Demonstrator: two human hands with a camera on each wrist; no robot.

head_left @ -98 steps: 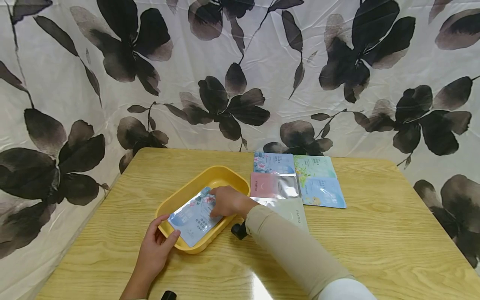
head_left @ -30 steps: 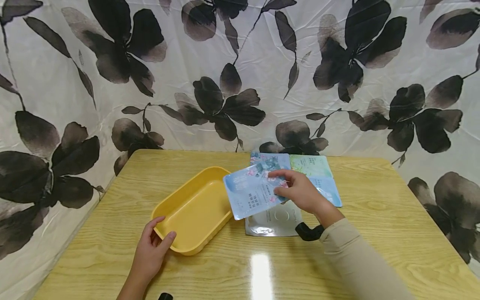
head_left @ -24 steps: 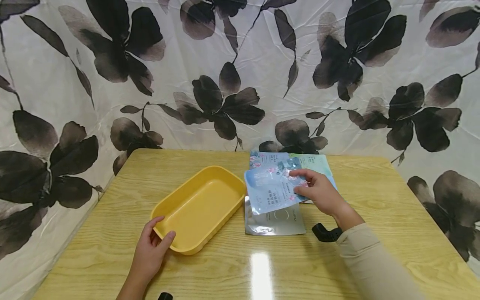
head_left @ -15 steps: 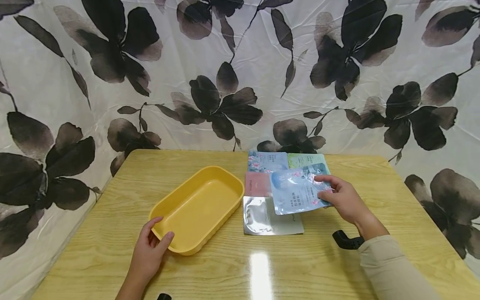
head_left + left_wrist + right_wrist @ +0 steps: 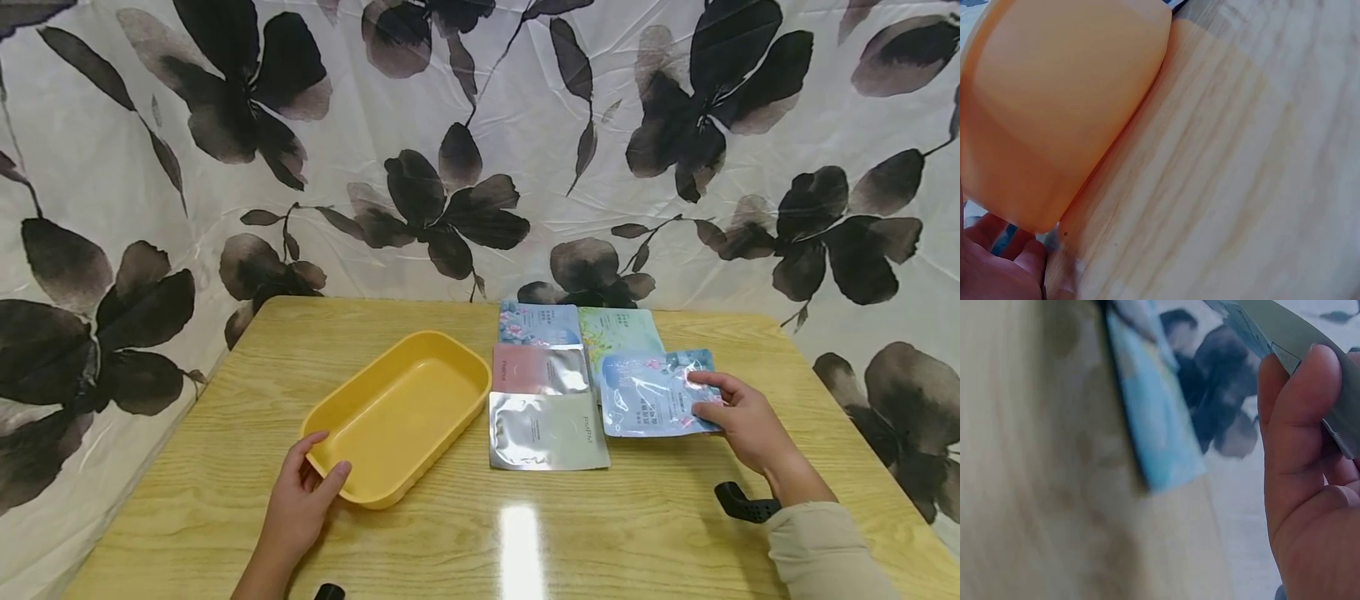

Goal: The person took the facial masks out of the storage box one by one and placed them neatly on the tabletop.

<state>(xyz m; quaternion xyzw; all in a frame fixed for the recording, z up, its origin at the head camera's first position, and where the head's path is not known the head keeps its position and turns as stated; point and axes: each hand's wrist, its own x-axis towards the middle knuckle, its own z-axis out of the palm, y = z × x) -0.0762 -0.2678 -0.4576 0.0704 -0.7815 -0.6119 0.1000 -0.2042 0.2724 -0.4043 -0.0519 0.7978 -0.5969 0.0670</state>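
Note:
My right hand pinches a blue floral face mask packet by its right edge, thumb on one face and fingers on the other. The packet hangs over the right end of a group of flat packets, covering most of a blue one there. In the right wrist view the fingers grip the packet's edge. My left hand holds the near left corner of an empty yellow basin, thumb and forefinger at its rim. The basin's orange-looking wall fills much of the left wrist view.
On the wooden table lie a blue floral packet, a green one, a pink-and-silver one and a silver-green one. A floral cloth hangs behind the table. A black wrist camera piece sits below the right wrist.
My right hand has lifted the blue floral packet out of the basin and carried it rightward across the other packets, lately moving a little nearer. The left hand has stayed at the basin's corner.

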